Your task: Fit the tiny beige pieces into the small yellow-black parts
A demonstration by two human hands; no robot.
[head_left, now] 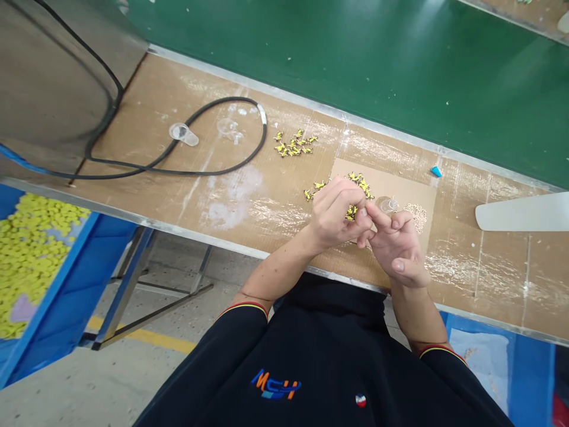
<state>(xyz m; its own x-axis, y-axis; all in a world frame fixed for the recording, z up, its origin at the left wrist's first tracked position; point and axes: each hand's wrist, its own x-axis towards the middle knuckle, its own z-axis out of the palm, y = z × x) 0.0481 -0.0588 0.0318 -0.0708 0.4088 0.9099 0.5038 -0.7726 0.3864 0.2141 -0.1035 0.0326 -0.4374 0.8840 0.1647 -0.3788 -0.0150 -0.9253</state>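
Note:
My left hand and my right hand meet over the front of the table, their fingertips touching. The left hand's fingers are bent into a pinch. On my right hand, turned palm up, the fingers curl toward the left fingertips and the thumb lies apart. Whatever sits between the fingertips is too small or hidden to name. Small yellow-and-black pieces lie beneath and behind the left hand, partly covered by it. Just behind the right fingers are a small clear round container and a heap of tiny pale beads.
A cardboard sheet lies under the pieces. More yellow-and-black pieces are farther left, near a looped black cable and a clear plastic scoop. A blue bit and a white object are at right. A blue bin stands below left.

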